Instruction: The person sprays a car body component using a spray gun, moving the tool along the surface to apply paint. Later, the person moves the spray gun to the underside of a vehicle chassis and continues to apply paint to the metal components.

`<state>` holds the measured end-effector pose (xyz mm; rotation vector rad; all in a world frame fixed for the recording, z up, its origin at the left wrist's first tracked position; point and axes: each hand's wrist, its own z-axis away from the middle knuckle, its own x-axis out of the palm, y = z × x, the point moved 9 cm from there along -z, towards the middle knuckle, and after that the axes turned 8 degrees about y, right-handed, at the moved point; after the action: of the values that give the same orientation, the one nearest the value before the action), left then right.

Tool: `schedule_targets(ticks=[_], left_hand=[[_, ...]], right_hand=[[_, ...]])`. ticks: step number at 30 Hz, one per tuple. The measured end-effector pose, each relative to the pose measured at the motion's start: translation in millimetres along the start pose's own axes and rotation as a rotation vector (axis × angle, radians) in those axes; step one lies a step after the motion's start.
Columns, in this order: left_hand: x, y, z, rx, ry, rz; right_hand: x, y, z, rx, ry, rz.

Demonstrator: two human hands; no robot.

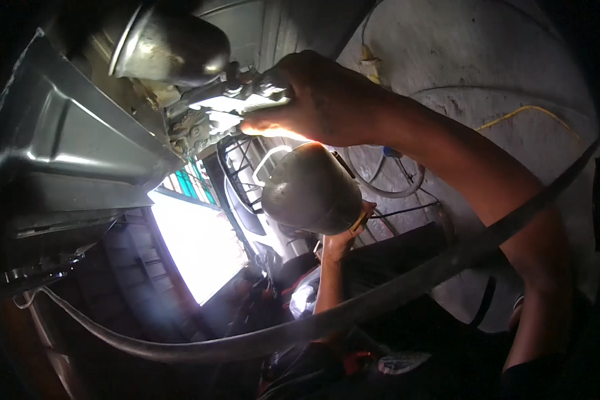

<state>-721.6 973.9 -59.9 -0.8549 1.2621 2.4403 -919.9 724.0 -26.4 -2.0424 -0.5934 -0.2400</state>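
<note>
My right hand [313, 100] reaches up from the lower right to a bright-lit metal casting [200, 127]. Its fingers curl over the casting's right end, with the thumb laid along the underside. Just below that hand hangs a rounded, dull metal canister [310, 190]. My left hand [342, 241] is behind the canister's lower edge, its fingers bent and partly hidden. A small yellowish thing shows at those fingers, too small to name. Another rounded metal canister [173, 50] sits above the casting at the upper left.
A dark strap or hose [247, 348] sags across the foreground. A ribbed sheet-metal panel [73, 133] fills the left side. Beyond the arms stands a stained grey wall [493, 67] with cables and a yellow cord [527, 109]. Bright light comes through an opening [197, 243] below.
</note>
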Motion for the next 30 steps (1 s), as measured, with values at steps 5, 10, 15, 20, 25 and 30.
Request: schedule_targets(ticks=[5, 10, 15, 20, 25, 30], left_hand=[[13.4, 5.3, 3.9, 0.027, -0.029, 0.162], [-8.8, -12.5, 2.9, -0.002, -0.091, 0.320], [6.0, 15.6, 3.0, 0.075, 0.004, 0.229], [11.2, 18.7, 3.0, 0.067, -0.017, 0.223], [7.9, 10.3, 6.5, 0.075, -0.012, 0.291], [6.8, 10.1, 6.2, 0.075, 0.032, 0.290]], right_hand=[[11.5, 6.4, -4.3, -0.139, 0.115, -0.080], [29.1, -5.8, -20.5, -0.133, 0.138, -0.174], [35.8, 0.2, -16.1, -0.149, 0.220, -0.097], [31.3, -1.3, -21.9, -0.151, 0.221, -0.137], [40.9, 9.2, -14.8, -0.121, 0.175, -0.219], [36.5, 4.5, -13.8, -0.209, 0.243, -0.179]])
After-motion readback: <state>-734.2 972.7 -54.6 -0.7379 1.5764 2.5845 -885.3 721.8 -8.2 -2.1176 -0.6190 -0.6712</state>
